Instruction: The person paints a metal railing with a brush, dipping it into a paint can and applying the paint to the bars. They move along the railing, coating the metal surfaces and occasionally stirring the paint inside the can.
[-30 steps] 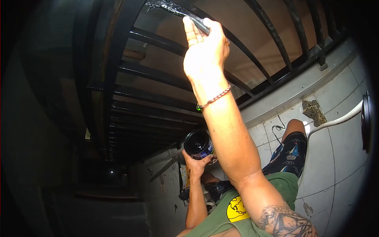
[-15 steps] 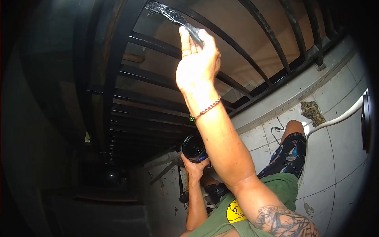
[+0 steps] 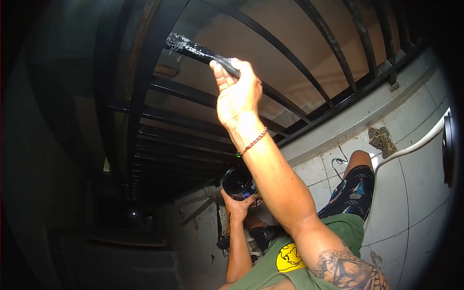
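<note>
My right hand is raised over the black metal bars, fingers and thumb closed round the dark handle of a paintbrush. Its bristles are splayed and coated with wet, shiny black paint. In this view the brush lies over one of the railing bars, its tip close to the wide upright. Lower down, my left hand grips a paint can with dark, glossy paint inside. Part of the can is hidden behind my right forearm.
Black bars run on along the railing, up to a pale ledge at its base. White floor tiles lie to the right, with a white hose and a broken, speckled patch. My knee is bent beside the ledge.
My right hand has moved down and slightly left with the paintbrush, from one bar space to the bar below. My left hand and the can stay nearly still.
</note>
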Demonstrator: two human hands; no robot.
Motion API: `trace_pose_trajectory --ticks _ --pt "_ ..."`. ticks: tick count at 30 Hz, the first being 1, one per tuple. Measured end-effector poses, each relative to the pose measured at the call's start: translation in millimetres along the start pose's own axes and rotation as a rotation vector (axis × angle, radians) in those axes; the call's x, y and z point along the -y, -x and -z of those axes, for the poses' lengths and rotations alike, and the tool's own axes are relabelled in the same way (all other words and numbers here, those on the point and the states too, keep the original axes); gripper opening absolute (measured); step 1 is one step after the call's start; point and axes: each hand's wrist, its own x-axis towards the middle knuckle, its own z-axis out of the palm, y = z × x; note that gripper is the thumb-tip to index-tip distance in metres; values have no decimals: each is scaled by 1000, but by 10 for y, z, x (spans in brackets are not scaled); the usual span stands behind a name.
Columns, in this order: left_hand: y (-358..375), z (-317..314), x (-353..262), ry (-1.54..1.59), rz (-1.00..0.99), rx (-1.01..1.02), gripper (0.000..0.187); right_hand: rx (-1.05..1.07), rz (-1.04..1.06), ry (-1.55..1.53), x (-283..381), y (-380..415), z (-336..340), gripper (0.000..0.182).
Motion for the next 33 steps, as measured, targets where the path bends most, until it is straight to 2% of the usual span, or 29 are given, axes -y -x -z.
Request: trace_pose_trajectory --ticks 2,6,8,12,15,16,19,20,22,24,26,27,30,33 --pt "6 -6 -6 -54 -52 2 85 10 66 -18 56 -37 -48 14" --pt "23 -10 -58 -136 -27 -16 85 31 120 -103 137 -104 -152 17" --pt "13 -12 19 42 5 -4 87 18 135 -197 193 -113 -107 17" --pt "37 42 139 24 5 4 91 35 185 -62 251 -79 44 19" --pt "56 -10 103 74 -13 -11 88 271 503 376 377 41 181 17" --pt "54 -23 141 64 22 -12 90 311 611 607 445 77 178 18" --pt "66 -134 100 142 -27 -8 93 634 1053 1063 652 -20 221 17" --pt "69 -180 101 277 15 22 95 744 1187 1240 725 -36 179 20" --pt "62 -253 100 257 9 34 98 1117 1665 1494 829 -60 32 26" --pt "62 -356 72 418 9 80 98 1362 1684 1666 831 -15 -44 38" --pt "39 -364 211 375 -76 107 98 1542 1799 1765 806 -94 -94 39" --pt "30 -395 275 474 -108 120 98 1620 1881 1782 804 -114 -151 37" --pt "35 -422 306 542 -75 171 100 1652 1895 2163 829 -133 -371 34" --pt "10 -491 395 519 -134 137 101 1726 2211 2226 782 -162 -598 32"
